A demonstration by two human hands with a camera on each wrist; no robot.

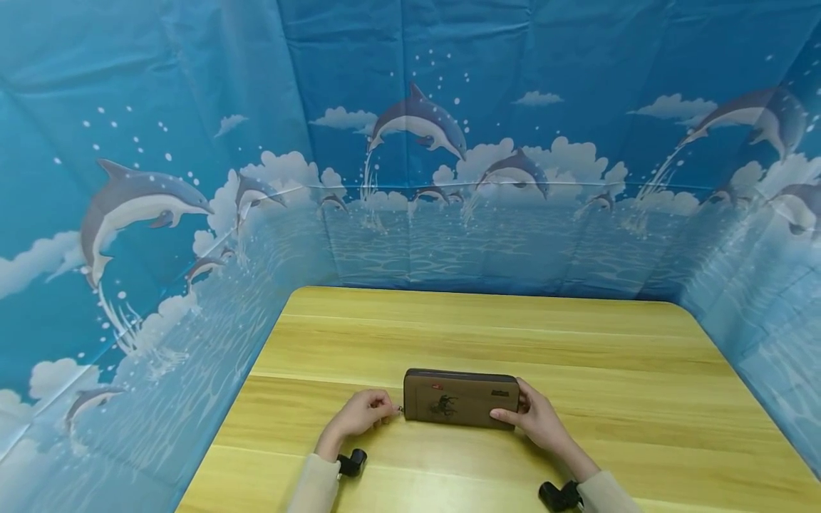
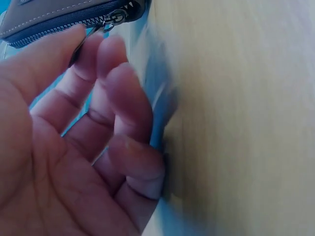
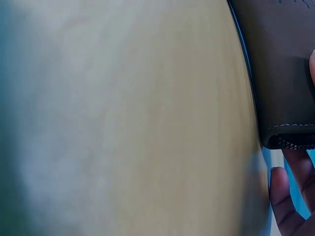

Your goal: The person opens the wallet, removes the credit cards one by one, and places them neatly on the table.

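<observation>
A brown zip wallet (image 1: 468, 402) stands on its long edge on the wooden table, with a dark horse print and a small red tag on its front. My right hand (image 1: 535, 420) grips its right end, thumb across the front face and fingers behind. At the other end my left hand (image 1: 365, 413) pinches the zipper's pull tab between thumb and forefinger. The left wrist view shows the metal zipper slider (image 2: 116, 17) at the wallet's corner, its teeth meshed along the edge beside it. In the right wrist view the wallet's stitched lower corner (image 3: 290, 129) appears, with fingertips beneath.
The light wooden table (image 1: 487, 320) extends around the wallet, with rounded far corners. A blue curtain (image 1: 449, 235) printed with dolphins and clouds hangs behind and at both sides. Black camera mounts sit on the left wrist (image 1: 353, 463) and the right wrist (image 1: 559, 495).
</observation>
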